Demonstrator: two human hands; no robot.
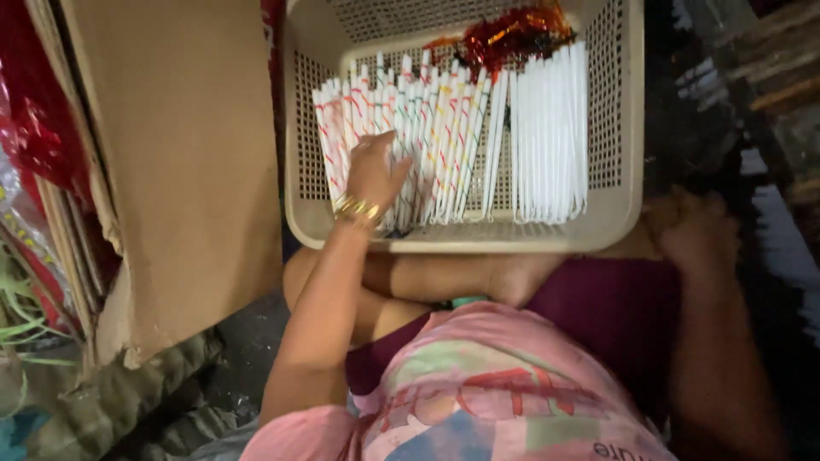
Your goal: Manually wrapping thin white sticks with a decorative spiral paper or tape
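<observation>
Fingers of the left hand [373,173] are spread and lie flat on the striped white sticks [410,137], pressing on them without closing around any; the thumb points to the right. A gold bangle [356,209] sits on this wrist. The striped sticks lie side by side in the left and middle part of a beige perforated basket [613,128]. Just beside them, on the right in the same basket, is a row of plain white sticks [551,128]. Shiny red foil [512,34] lies at the far wall of the basket. The right hand [696,230] rests at the near right corner of the basket; whether it grips the rim cannot be told, because it is dark. A brown cardboard box [179,154] stands to the left.
</observation>
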